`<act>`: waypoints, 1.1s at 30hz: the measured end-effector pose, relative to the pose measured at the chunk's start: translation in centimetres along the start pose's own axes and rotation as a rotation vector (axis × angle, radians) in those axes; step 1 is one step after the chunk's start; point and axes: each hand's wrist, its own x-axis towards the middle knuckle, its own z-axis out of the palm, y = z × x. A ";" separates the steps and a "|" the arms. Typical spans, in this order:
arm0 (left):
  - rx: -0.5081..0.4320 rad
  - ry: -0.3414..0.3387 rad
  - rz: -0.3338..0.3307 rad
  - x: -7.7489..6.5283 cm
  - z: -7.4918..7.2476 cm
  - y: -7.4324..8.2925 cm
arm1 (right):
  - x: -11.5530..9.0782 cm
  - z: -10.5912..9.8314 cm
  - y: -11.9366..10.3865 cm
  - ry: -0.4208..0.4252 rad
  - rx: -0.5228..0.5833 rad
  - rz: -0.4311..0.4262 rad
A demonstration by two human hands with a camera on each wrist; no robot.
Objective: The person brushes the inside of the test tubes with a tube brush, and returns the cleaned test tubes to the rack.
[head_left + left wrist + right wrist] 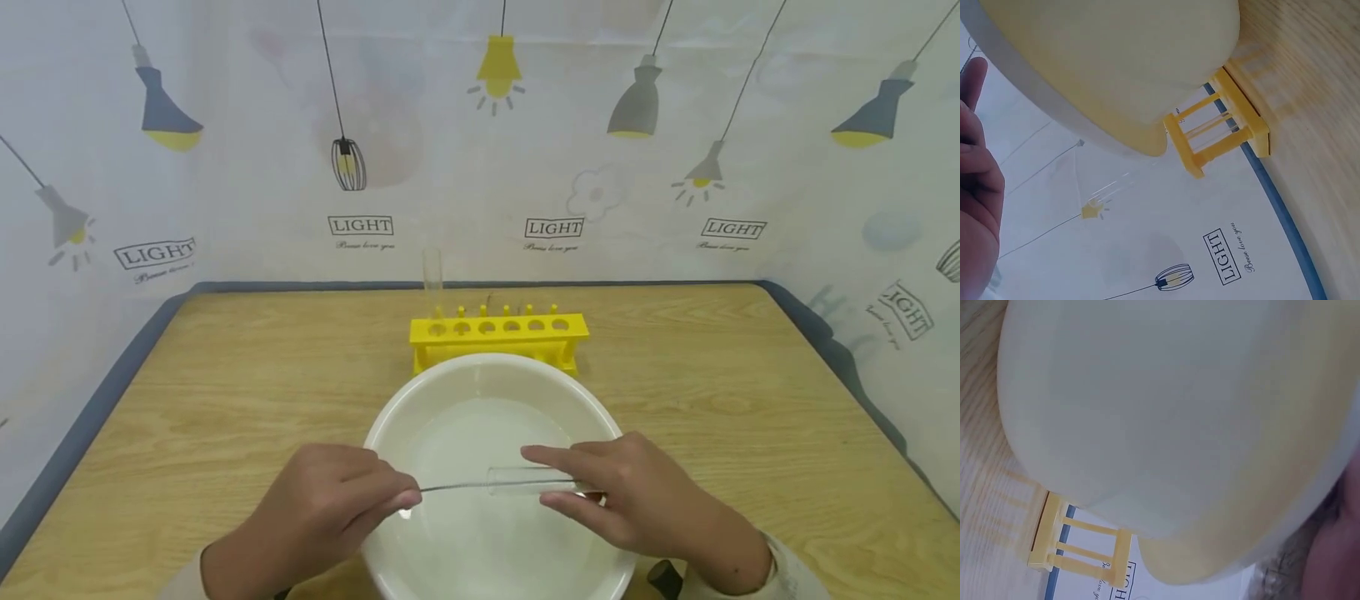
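Note:
In the head view, my left hand [318, 504] pinches a thin twisted wire [453, 486] between thumb and fingers. The wire runs rightward into the mouth of a clear glass test tube [517, 478], which lies nearly level above a white basin [491, 362]. My right hand [637, 500] grips the tube toward its other end, thumb below and a finger above. That end, and whatever tip the wire has, are hidden by the right hand. What looks like clear water sits in the basin. Both wrist views show mostly the basin's outside and only part of each hand.
Behind the basin stands a yellow test tube rack [498, 327], with another clear test tube [432, 283] upright in its leftmost hole. A dark object [664, 577] shows beside the right wrist. The wooden table [225, 375] meets a printed cloth backdrop on the far side.

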 end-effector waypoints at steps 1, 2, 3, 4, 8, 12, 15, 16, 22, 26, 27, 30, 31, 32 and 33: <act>0.005 0.000 0.003 0.1 -0.2 0.0 | 0.0 -0.1 0.0 -0.022 0.015 0.011; 0.011 0.001 0.008 0.1 -0.3 0.1 | 0.0 -0.1 -0.1 -0.043 0.032 0.026; 0.017 0.002 0.013 0.2 -0.5 0.1 | 0.0 -0.2 -0.1 -0.059 0.044 0.039; 0.023 0.001 0.019 0.3 -0.6 0.1 | 0.0 -0.3 -0.1 -0.073 0.054 0.052; 0.021 0.000 0.040 0.5 -1.1 0.0 | 0.0 -0.6 -0.1 -0.101 0.103 0.062; -0.005 -0.001 0.044 0.5 -1.3 -0.2 | 0.0 -0.8 -0.2 -0.121 0.144 0.072; -0.020 0.002 0.037 0.3 -1.2 -0.5 | -0.1 -0.9 -0.2 -0.131 0.151 0.075; -0.031 0.002 0.031 0.2 -1.2 -0.6 | -0.1 -0.9 -0.2 -0.133 0.139 0.077; -0.166 -0.056 -0.122 -0.5 -1.2 -1.0 | 0.0 -0.7 -0.2 -0.050 -0.006 0.037; -0.247 -0.108 -0.258 -0.8 -1.4 -1.0 | 0.4 -0.3 -0.1 0.082 -0.135 -0.027; -0.266 -0.110 -0.273 -0.9 -1.5 -1.0 | 0.4 -0.3 -0.1 0.111 -0.165 -0.035; -0.311 -0.113 -0.318 -0.8 -1.5 -1.0 | 0.7 -0.1 0.0 0.210 -0.243 -0.080; -0.325 -0.111 -0.332 -0.8 -1.5 -1.0 | 0.8 -0.1 0.1 0.242 -0.262 -0.098; -0.339 -0.110 -0.348 -0.8 -1.5 -0.9 | 0.9 -0.1 0.1 0.267 -0.279 -0.107; -0.354 -0.110 -0.368 -0.8 -1.5 -0.9 | 1.1 -0.1 0.1 0.291 -0.292 -0.115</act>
